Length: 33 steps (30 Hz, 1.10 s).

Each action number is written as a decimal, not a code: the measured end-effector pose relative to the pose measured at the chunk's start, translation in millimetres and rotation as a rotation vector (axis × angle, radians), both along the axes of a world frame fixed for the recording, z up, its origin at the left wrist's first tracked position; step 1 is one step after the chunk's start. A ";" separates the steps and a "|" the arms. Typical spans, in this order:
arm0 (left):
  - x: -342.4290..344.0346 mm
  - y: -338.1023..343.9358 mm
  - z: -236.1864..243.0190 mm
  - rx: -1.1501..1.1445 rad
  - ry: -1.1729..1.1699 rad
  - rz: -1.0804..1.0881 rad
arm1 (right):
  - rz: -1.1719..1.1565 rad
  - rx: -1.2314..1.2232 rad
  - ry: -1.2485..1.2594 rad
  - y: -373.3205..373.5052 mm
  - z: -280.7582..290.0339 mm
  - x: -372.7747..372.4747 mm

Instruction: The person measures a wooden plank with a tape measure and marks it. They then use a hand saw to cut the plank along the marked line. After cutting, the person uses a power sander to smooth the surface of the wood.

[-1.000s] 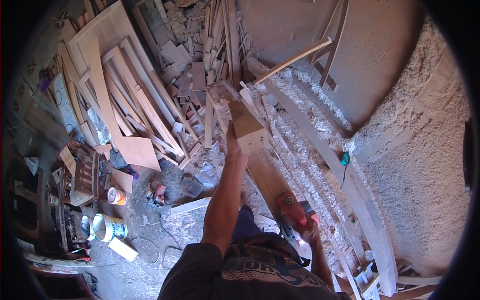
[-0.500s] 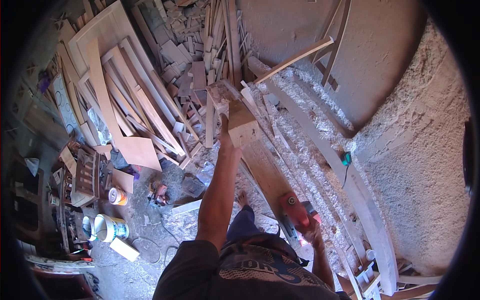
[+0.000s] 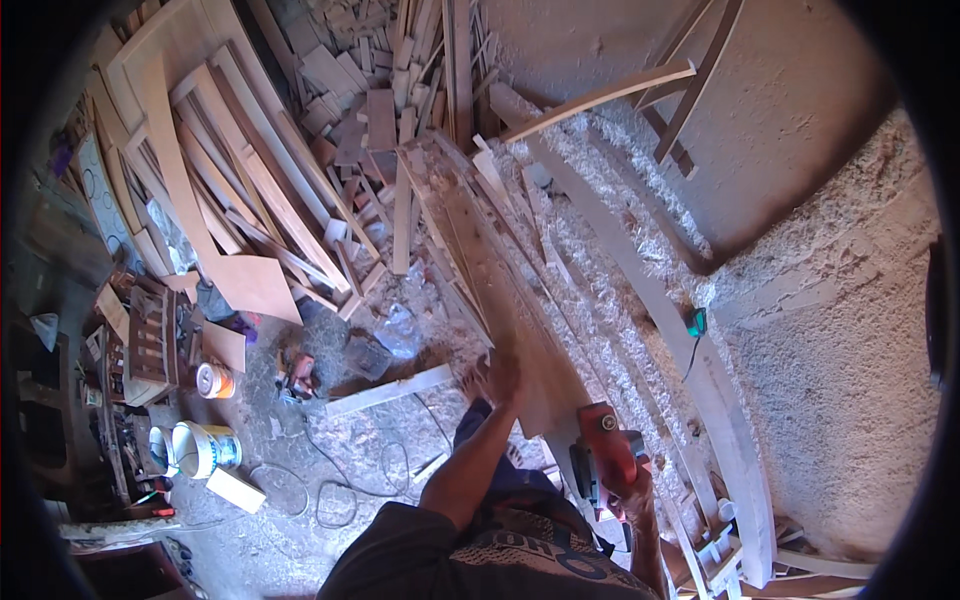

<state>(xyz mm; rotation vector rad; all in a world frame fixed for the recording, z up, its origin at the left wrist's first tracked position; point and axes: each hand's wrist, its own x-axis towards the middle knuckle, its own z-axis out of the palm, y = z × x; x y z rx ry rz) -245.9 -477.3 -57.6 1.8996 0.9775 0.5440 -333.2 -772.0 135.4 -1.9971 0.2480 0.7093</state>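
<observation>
A long pale timber (image 3: 545, 385) lies on the narrow workbench (image 3: 455, 195) in front of me. My left hand (image 3: 492, 378) is closed around the timber's left edge, partly blurred, with its fingers on the outer side. A red electric planer (image 3: 608, 440) is in my right hand (image 3: 632, 488), which grips its rear handle. The planer sits at the near right end of the timber, close to my body. Whether its sole touches the wood cannot be seen.
Wood shavings (image 3: 625, 270) cover the ground right of the bench, beside a long curved plank (image 3: 640, 275). Curved wooden parts (image 3: 230, 170) lean at the left. A bucket (image 3: 205, 450), another red power tool (image 3: 297, 375) and loose cable (image 3: 340, 500) lie on the floor.
My left hand has come back from the far end of the bench toward my body, and the raised wooden block end there is gone from view. The planer has shifted slightly nearer me and right.
</observation>
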 end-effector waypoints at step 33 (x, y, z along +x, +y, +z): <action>184.1 311.2 -110.6 0.082 0.197 -0.769 | 0.464 0.091 -0.119 57.4 -26.1 63.1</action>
